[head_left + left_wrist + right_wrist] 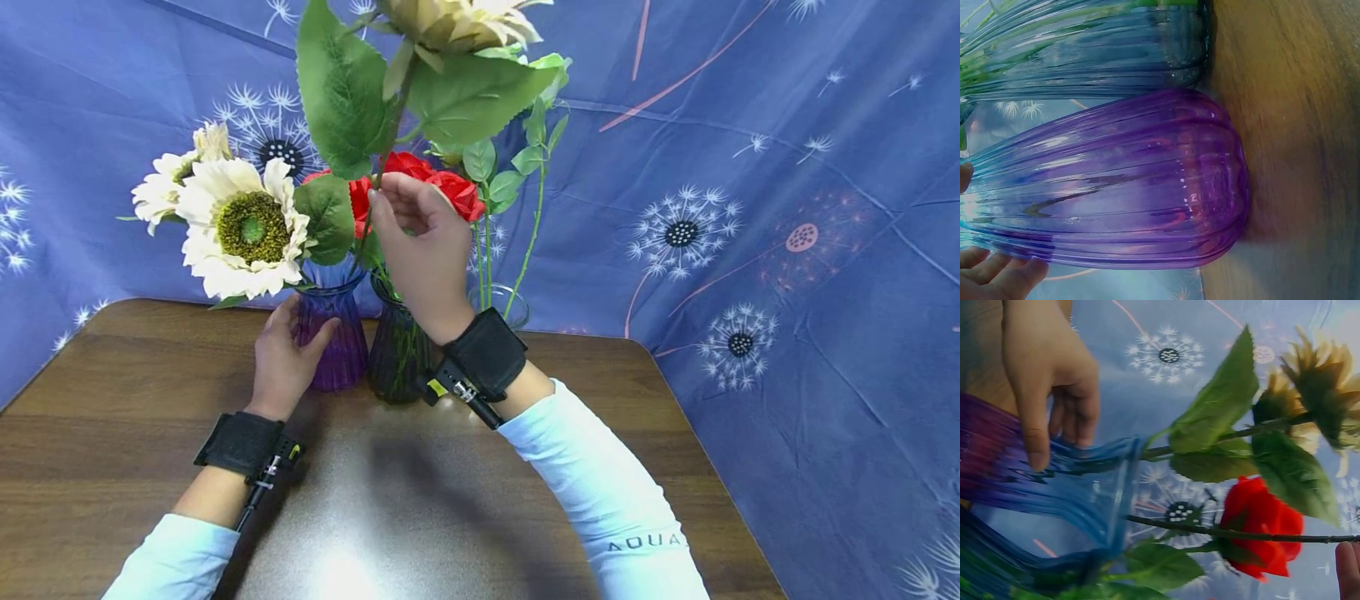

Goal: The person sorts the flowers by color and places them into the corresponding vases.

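Observation:
My left hand (285, 362) holds a ribbed purple-blue glass vase (337, 346) by its side, thumb and fingers on opposite sides in the left wrist view. In the vase leans a cream artificial sunflower (251, 229), its head out to the left. Between thumb and fingers, my right hand (423, 250) pinches the dark stem (1260, 537) of another cream sunflower (465, 25), raised above the vases. This stem's lower end reaches into the purple vase's mouth in the right wrist view. Its large green leaves (348, 92) spread above the right hand.
Beside the purple vase stands a dark glass vase (397, 354) with red roses (457, 196). Farther right, a clear vase (517, 308) holds thin green stems (536, 225). All stand at the back of the wooden table (187, 358), before a blue dandelion-print cloth (787, 275).

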`<state>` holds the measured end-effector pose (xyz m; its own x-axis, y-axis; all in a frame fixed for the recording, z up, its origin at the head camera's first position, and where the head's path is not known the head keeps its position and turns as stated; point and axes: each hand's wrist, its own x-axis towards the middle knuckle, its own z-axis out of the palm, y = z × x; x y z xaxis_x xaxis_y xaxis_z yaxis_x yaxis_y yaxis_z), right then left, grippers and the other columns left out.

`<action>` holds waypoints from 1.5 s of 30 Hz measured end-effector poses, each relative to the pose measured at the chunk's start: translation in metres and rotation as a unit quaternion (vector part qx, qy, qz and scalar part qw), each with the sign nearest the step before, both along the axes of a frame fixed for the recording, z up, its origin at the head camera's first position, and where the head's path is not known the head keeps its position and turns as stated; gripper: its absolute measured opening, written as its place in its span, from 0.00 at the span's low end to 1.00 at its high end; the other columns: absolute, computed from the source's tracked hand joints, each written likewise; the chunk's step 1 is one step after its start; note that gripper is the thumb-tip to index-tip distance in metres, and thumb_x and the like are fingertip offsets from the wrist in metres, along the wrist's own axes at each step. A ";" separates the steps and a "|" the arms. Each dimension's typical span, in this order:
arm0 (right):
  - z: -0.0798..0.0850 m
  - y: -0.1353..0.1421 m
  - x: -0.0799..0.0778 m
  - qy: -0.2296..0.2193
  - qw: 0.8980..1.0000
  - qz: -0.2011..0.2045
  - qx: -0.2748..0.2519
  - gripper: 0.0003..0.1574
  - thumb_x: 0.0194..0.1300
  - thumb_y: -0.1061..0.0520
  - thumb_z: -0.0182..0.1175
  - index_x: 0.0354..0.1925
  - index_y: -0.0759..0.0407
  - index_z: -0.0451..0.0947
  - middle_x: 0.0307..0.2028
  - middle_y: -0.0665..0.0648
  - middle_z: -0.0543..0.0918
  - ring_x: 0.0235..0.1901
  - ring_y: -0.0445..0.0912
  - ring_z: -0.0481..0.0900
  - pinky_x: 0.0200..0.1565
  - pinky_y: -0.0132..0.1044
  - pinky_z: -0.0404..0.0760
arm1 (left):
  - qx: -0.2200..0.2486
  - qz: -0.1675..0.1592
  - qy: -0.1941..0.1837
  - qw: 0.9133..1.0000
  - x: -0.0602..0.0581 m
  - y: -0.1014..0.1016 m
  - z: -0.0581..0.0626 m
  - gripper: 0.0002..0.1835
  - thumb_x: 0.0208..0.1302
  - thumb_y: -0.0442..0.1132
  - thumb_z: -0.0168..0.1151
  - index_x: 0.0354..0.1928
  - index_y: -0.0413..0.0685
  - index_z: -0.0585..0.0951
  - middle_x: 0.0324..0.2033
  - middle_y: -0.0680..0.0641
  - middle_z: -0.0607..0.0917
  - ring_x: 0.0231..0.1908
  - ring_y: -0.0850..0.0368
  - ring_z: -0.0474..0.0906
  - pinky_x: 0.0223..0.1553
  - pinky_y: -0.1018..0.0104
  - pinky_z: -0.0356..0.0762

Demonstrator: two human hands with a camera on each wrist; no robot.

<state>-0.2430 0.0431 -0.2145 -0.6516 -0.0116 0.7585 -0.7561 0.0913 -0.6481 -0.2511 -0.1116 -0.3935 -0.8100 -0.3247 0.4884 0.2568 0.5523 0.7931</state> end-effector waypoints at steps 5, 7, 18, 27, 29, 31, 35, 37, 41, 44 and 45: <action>-0.014 -0.003 -0.006 -0.022 0.999 -0.022 0.032 0.13 0.61 0.66 0.58 0.44 0.72 0.78 0.37 0.67 0.84 0.36 0.52 0.82 0.40 0.26 0.79 | 0.001 0.002 -0.005 1.000 0.001 0.000 0.000 0.35 0.57 0.40 0.66 0.62 0.27 0.65 0.55 0.27 0.74 0.53 0.32 0.74 0.53 0.44 0.74; -0.019 -0.004 -0.008 -0.035 0.998 -0.034 0.044 0.13 0.60 0.65 0.59 0.44 0.70 0.79 0.37 0.65 0.84 0.36 0.50 0.83 0.39 0.24 0.79 | 0.001 0.002 -0.007 1.000 0.001 0.000 0.000 0.35 0.57 0.40 0.66 0.62 0.28 0.65 0.55 0.27 0.74 0.53 0.32 0.74 0.53 0.44 0.74; -0.043 -0.010 -0.012 -0.069 0.991 -0.055 0.105 0.15 0.62 0.63 0.58 0.47 0.67 0.79 0.39 0.62 0.85 0.37 0.48 0.83 0.39 0.21 0.78 | 0.003 0.001 -0.002 1.000 0.001 0.000 -0.001 0.35 0.57 0.40 0.66 0.62 0.28 0.65 0.55 0.27 0.74 0.53 0.32 0.74 0.53 0.43 0.73; -0.059 -0.015 -0.013 -0.110 0.980 -0.040 0.160 0.16 0.64 0.61 0.57 0.49 0.66 0.78 0.41 0.62 0.84 0.41 0.51 0.83 0.41 0.22 0.77 | 0.006 -0.001 0.006 1.000 0.001 -0.001 -0.002 0.35 0.57 0.39 0.67 0.62 0.27 0.65 0.55 0.27 0.74 0.53 0.31 0.74 0.53 0.43 0.74; -0.062 -0.016 -0.014 -0.119 0.975 -0.045 0.180 0.16 0.64 0.61 0.57 0.49 0.66 0.78 0.40 0.62 0.85 0.42 0.50 0.83 0.41 0.21 0.76 | 0.006 -0.003 0.006 1.000 0.001 -0.001 -0.003 0.35 0.57 0.40 0.66 0.62 0.27 0.65 0.55 0.27 0.73 0.54 0.31 0.73 0.53 0.43 0.74; -0.065 -0.016 -0.014 -0.136 0.969 -0.050 0.200 0.17 0.64 0.60 0.56 0.50 0.65 0.78 0.41 0.61 0.85 0.43 0.49 0.82 0.42 0.21 0.75 | 0.006 -0.007 0.005 1.000 0.001 -0.001 -0.003 0.36 0.57 0.40 0.66 0.62 0.27 0.65 0.55 0.27 0.73 0.54 0.31 0.73 0.53 0.43 0.73; -0.068 -0.019 -0.016 -0.153 0.959 -0.063 0.229 0.16 0.64 0.59 0.56 0.48 0.63 0.79 0.40 0.59 0.85 0.42 0.48 0.83 0.40 0.22 0.75 | 0.006 -0.010 0.007 1.000 0.001 -0.001 -0.003 0.36 0.57 0.40 0.66 0.63 0.27 0.64 0.56 0.27 0.73 0.55 0.31 0.72 0.54 0.42 0.72; -0.069 -0.020 -0.016 -0.149 0.956 -0.073 0.240 0.15 0.63 0.59 0.57 0.47 0.62 0.80 0.38 0.58 0.86 0.40 0.47 0.83 0.39 0.22 0.75 | 0.006 -0.012 0.007 1.000 0.001 -0.001 -0.002 0.36 0.57 0.40 0.66 0.63 0.27 0.64 0.56 0.26 0.73 0.55 0.31 0.72 0.54 0.42 0.72; -0.072 -0.019 -0.015 -0.131 0.957 -0.075 0.246 0.09 0.63 0.60 0.55 0.30 0.60 0.80 0.24 0.56 0.82 0.27 0.46 0.79 0.30 0.23 0.69 | 0.002 -0.009 0.013 1.000 0.001 -0.001 -0.003 0.35 0.57 0.39 0.66 0.62 0.26 0.65 0.55 0.26 0.73 0.54 0.31 0.73 0.53 0.42 0.73; -0.074 -0.018 -0.015 -0.109 0.963 -0.060 0.239 0.15 0.63 0.62 0.54 0.19 0.58 0.72 0.17 0.56 0.74 0.20 0.48 0.73 0.27 0.26 0.63 | -0.002 -0.006 0.019 1.000 0.001 -0.002 -0.003 0.35 0.56 0.38 0.67 0.61 0.26 0.65 0.55 0.26 0.73 0.54 0.31 0.73 0.52 0.42 0.73; -0.074 -0.017 -0.015 -0.110 0.964 -0.052 0.238 0.15 0.64 0.62 0.53 0.19 0.58 0.73 0.17 0.56 0.75 0.20 0.48 0.73 0.27 0.26 0.62 | -0.001 -0.005 0.021 1.000 0.000 -0.002 -0.003 0.35 0.56 0.38 0.67 0.61 0.26 0.65 0.55 0.26 0.73 0.54 0.31 0.73 0.52 0.43 0.73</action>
